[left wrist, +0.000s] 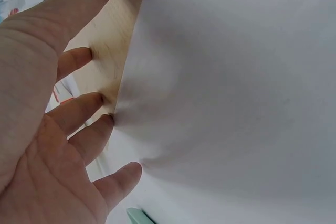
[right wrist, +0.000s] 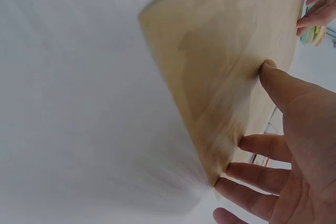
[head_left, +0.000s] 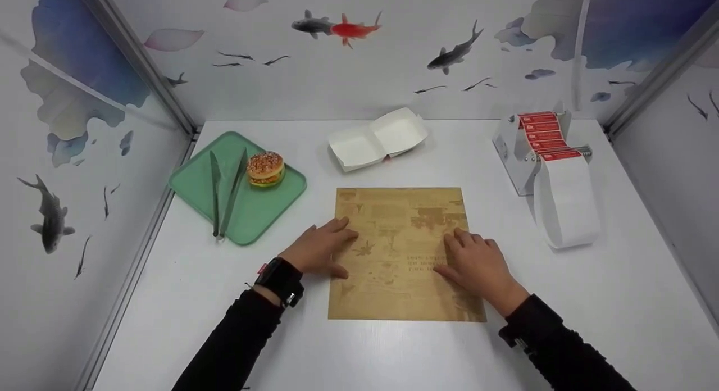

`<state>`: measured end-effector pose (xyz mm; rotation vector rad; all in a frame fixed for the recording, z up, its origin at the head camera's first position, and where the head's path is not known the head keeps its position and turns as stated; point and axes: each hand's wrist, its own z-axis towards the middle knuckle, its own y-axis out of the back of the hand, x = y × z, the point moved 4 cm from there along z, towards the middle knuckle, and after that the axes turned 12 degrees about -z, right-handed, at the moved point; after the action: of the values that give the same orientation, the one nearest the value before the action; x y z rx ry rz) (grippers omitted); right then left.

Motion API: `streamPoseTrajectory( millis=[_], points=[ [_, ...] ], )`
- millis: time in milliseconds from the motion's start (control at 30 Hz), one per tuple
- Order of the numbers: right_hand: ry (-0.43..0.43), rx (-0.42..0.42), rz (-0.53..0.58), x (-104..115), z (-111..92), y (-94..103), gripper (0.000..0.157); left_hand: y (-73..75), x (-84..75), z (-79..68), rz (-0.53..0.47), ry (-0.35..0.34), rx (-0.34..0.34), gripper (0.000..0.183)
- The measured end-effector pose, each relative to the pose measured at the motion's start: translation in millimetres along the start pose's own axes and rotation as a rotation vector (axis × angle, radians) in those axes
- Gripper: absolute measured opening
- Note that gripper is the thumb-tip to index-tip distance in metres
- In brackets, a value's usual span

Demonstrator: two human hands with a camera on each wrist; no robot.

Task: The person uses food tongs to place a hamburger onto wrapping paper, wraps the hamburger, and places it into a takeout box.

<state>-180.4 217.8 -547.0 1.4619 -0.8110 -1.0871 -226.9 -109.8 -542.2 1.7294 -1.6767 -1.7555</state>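
Note:
A printed brown sheet of wrapping paper [head_left: 393, 239] lies flat on the white table. On its left edge rests my left hand [head_left: 320, 248], fingers spread and fingertips touching the paper; in the left wrist view the little fingertip is on the table beside the edge. My right hand [head_left: 477, 267] presses its fingertips and thumb on the sheet's right side. The right wrist view has the right hand [right wrist: 310, 150] with its fingers stretched across the paper's edge. Neither hand holds anything between its fingers.
To the left, a green tray [head_left: 258, 228] carries a sesame-bun burger [head_left: 265, 169] and metal tongs [head_left: 227, 203]. An open white box [head_left: 354, 148] stands behind the paper. A label dispenser [head_left: 517, 160] with red labels and a hanging white strip [head_left: 573, 205] is at the right. Printed walls enclose the table.

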Motion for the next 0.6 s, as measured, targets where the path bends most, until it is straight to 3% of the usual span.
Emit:
streamPoseTrajectory(
  millis=[200,333,400,467,600],
  points=[
    [-0.003,-0.016,0.005,-1,0,-1.7,0.073,-1.2,2.0,-1.2,-0.044,-0.014,-0.031,0.088],
    [0.0,-0.053,0.009,-2,-2,-1.9,0.072,-1.3,8.1,-5.9,-0.07,-0.069,-0.132,0.085],
    [-0.001,-0.08,0.02,-2,-3,-1.2,0.067,2.4,14.0,-10.4,-0.047,-0.093,-0.242,0.076],
    [-0.003,-0.111,0.04,-2,-5,0.2,0.058,9.8,23.0,-16.8,0.008,-0.109,-0.393,0.063],
    [0.012,-0.191,0.05,1,-10,4.3,0.04,28.0,50.4,-33.7,0.165,-0.044,-0.688,0.037]
  ],
)
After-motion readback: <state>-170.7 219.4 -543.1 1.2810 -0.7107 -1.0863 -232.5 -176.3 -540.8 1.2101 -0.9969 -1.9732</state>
